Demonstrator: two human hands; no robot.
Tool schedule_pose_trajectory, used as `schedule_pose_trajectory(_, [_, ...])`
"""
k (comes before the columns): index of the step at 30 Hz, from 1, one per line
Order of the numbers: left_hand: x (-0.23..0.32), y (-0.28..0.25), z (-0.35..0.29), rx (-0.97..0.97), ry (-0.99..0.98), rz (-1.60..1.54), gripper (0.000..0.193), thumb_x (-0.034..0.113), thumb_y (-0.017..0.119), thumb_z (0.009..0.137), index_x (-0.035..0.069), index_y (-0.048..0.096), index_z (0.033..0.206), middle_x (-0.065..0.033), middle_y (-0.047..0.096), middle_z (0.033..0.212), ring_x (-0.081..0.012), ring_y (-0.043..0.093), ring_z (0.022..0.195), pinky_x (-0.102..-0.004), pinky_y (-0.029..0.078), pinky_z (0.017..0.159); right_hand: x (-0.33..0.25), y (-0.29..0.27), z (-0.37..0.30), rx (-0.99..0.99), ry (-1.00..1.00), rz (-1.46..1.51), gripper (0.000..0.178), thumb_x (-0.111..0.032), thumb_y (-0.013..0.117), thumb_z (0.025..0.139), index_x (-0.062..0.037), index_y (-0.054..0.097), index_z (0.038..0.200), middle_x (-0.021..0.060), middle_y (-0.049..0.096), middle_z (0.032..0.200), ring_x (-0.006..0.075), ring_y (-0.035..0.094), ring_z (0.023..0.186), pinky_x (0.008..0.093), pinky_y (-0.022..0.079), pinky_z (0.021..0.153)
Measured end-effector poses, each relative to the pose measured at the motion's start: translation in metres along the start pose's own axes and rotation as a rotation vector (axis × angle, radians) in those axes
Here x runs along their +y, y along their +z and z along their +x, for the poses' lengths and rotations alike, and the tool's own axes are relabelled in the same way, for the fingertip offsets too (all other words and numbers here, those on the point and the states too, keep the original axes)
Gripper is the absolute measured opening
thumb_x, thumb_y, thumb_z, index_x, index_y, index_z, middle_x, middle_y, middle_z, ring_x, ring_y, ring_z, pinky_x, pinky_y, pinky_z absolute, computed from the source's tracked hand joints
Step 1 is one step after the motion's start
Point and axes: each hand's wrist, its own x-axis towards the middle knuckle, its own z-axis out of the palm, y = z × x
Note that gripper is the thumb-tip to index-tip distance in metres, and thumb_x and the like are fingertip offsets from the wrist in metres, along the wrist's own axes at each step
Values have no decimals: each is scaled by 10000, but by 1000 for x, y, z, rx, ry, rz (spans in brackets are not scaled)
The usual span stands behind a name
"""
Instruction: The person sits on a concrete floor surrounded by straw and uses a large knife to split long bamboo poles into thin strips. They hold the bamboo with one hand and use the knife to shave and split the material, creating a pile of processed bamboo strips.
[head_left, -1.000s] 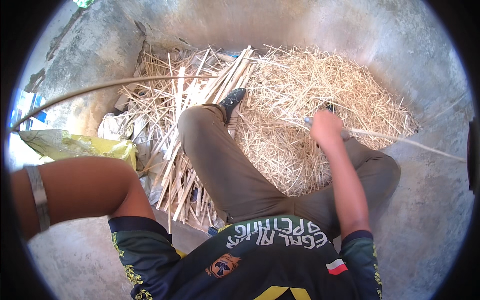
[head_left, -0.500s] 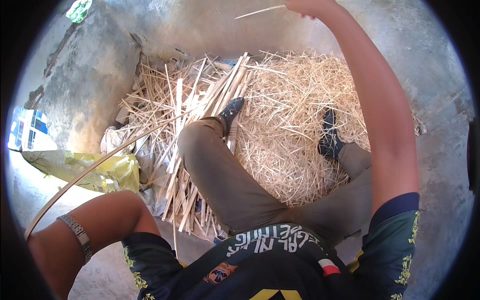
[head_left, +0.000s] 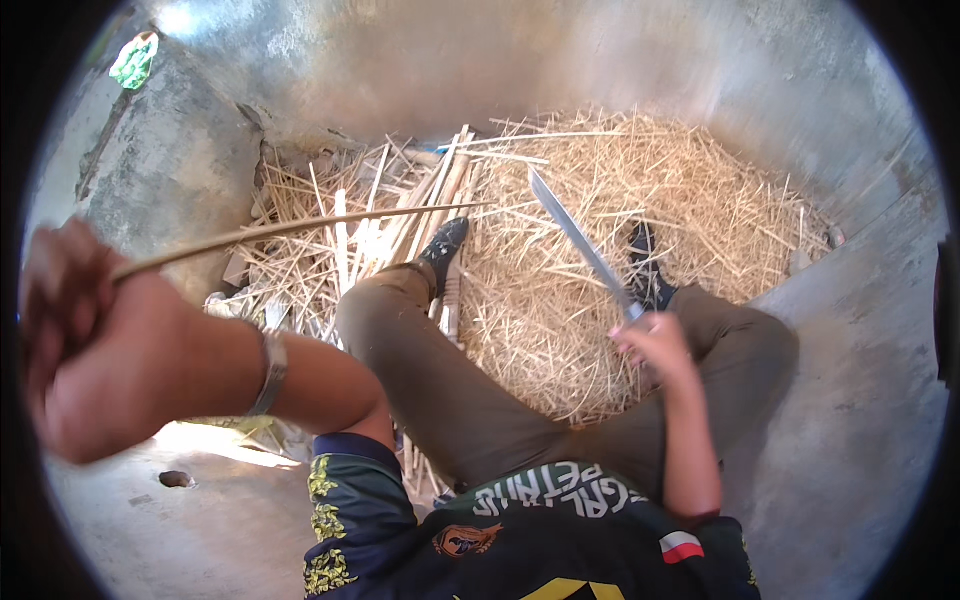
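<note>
At the left edge my left hand (head_left: 100, 340), blurred by motion, is closed around one end of a long, thin bamboo strip (head_left: 300, 222). The strip runs rightward across the view and narrows toward its far end above the straw. My right hand (head_left: 655, 345) grips the handle of a long knife (head_left: 582, 242) in front of my right thigh. Its straight, bare blade slants up and to the left, apart from the bamboo strip. Most of the handle is hidden by my fingers.
Between and beyond my legs lies a heap of thin shavings (head_left: 560, 310). Split bamboo pieces (head_left: 445, 185) are piled to its left, near my left shoe (head_left: 445, 250). Concrete walls (head_left: 600, 60) rise behind. A hole (head_left: 177, 480) shows in the floor at lower left.
My right hand has come down from the top of the view to near my right thigh. My left hand has risen into view, bringing the bamboo strip higher and more level.
</note>
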Motion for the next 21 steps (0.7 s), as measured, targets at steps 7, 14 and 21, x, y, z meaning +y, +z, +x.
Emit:
schedule_pose_trajectory(7, [-73, 43, -64, 162, -103, 126, 399, 452, 446, 1072, 113, 487, 866, 16, 354, 621, -101, 294, 496, -259, 209, 456, 41, 59, 32, -125, 300, 361, 247, -190, 763, 835, 15, 625, 823, 71, 627, 668, 142, 578, 491, 298, 485, 462])
schedule_pose_trajectory(14, [-79, 40, -80, 297, -6, 241, 329, 365, 509, 1075, 105, 461, 880, 30, 289, 602, -82, 223, 476, -243, 171, 427, 21, 70, 0, -62, 30, -52, 270, -234, 720, 854, -4, 638, 739, 62, 616, 588, 163, 613, 508, 338, 491, 502])
schedule_pose_trajectory(21, [-8, 27, -85, 291, 14, 92, 252, 319, 653, 992, 108, 523, 950, 42, 246, 624, -73, 181, 483, -246, 131, 436, -63, 122, -68, -180, -215, 151, 241, -230, 740, 900, -28, 633, 823, 14, 601, 638, 109, 577, 529, 314, 472, 510])
